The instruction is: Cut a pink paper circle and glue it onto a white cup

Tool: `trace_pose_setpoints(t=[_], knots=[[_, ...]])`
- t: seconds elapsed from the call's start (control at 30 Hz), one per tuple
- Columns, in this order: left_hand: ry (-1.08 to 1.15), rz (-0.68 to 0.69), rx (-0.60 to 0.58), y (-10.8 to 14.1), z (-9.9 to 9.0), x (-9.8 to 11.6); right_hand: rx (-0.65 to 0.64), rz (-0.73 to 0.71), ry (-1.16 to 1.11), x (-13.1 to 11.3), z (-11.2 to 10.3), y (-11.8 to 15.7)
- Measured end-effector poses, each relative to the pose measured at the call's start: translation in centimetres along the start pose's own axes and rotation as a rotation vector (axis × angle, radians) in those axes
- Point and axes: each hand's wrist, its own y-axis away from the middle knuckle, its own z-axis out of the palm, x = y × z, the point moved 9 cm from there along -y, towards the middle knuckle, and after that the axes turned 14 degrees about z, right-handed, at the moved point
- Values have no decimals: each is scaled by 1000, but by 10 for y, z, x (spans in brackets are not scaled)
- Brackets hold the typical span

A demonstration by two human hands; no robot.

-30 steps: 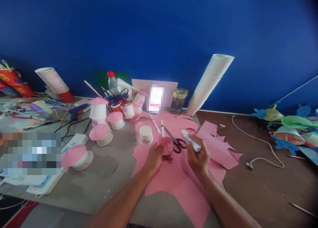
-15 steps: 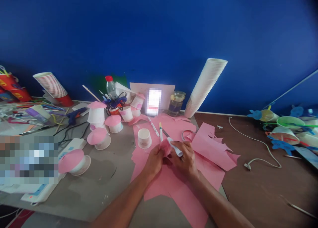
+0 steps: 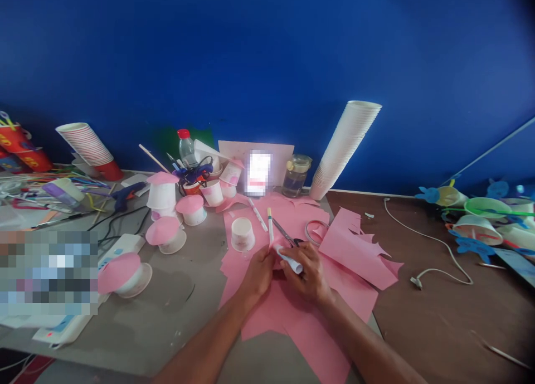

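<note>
My left hand (image 3: 258, 272) is closed on a small pink paper piece (image 3: 274, 244), low over the pink paper sheets (image 3: 267, 314). Against that piece my right hand (image 3: 308, 272) presses a white rolled tube (image 3: 291, 261), its fingers wrapped round it. Scissors (image 3: 284, 231) lie just beyond my hands, their handles partly behind my right fingers. A white marker (image 3: 270, 225) points away from my left fingertips, and another pen (image 3: 258, 214) rests farther back. Left of them a white paper cup (image 3: 243, 233) stands upside down on the pink paper.
Cups with pink discs (image 3: 191, 208) stand at the left, near a power strip (image 3: 75, 317). A glowing phone (image 3: 258, 172), a glass jar (image 3: 296, 175) and a tall leaning cup stack (image 3: 346, 150) line the back. A white cable (image 3: 443, 242) and blue-decorated cups (image 3: 478, 231) are at the right.
The white tube in my right hand has moved slightly left and down, closer to my left fingers. More of the scissors now shows behind my hands.
</note>
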Motion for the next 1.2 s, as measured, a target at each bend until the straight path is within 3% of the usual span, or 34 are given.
trace_pose_setpoints(t=[0.07,0.17,0.23,0.3,0.43,0.63,0.8,0.97,1.07,1.2], knots=[[-12,0,-3,0,0,1,56,56,25,11,-4,-1],[-26,-41,-2,1,-1,-1,257,321,-36,45,-26,0],[-17,-59,-9,2,0,-3,342,538,-193,68,-34,5],[0,-51,-24,1,1,-4,322,668,-394,81,-28,8],[16,-8,-47,-1,2,-3,202,625,-551,74,-13,4],[42,-7,-90,-1,7,-2,126,513,-322,61,-5,5],[19,-32,-132,3,13,1,233,592,-260,69,-12,8],[-16,53,-217,5,17,12,338,684,-328,83,-25,6],[-85,235,-53,2,-3,33,403,698,-387,87,-32,6],[-283,630,358,17,-48,83,406,734,-461,92,-29,7]])
